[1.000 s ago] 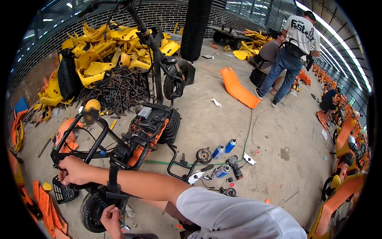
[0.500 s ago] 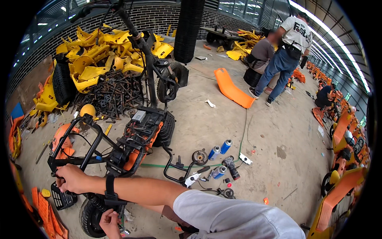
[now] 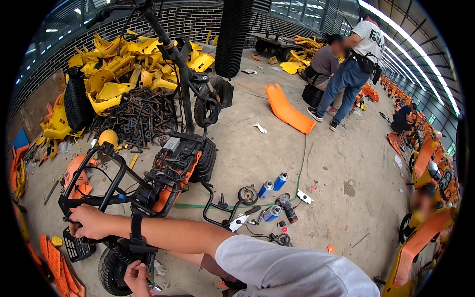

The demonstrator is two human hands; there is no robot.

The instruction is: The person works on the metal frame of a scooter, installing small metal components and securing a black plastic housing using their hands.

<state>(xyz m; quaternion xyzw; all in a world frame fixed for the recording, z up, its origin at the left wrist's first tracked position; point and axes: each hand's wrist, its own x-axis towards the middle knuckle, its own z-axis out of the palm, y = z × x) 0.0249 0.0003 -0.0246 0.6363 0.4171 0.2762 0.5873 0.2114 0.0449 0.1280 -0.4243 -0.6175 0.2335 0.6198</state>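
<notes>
A stripped black scooter frame (image 3: 175, 163) stands at left centre, its battery area and wiring exposed. My right hand (image 3: 86, 222) reaches across to the left end of its tubular rear frame, fingers curled around it. Below, my left hand (image 3: 137, 274) is curled beside the tyre (image 3: 111, 277) and shock absorber (image 3: 118, 252); what its fingers hold is too small to make out. A black footboard-like part (image 3: 74, 247) lies left of my right hand. Blue cans (image 3: 279, 181), a power tool (image 3: 287, 208) and a bent black tube (image 3: 210, 210) lie on the floor to the right.
Yellow panels (image 3: 106, 59) and rusty hardware (image 3: 141, 116) are piled behind. An orange panel (image 3: 287, 111) lies ahead. Two co-workers (image 3: 346, 84) are beyond it, one standing, one seated; another person (image 3: 401, 121) crouches farther right. Orange scooters (image 3: 423, 163) line the right side.
The view has shifted slightly, moving the scene a little left in the picture. The standing co-worker has reached an arm toward the seated one. My hands stay in nearly the same positions.
</notes>
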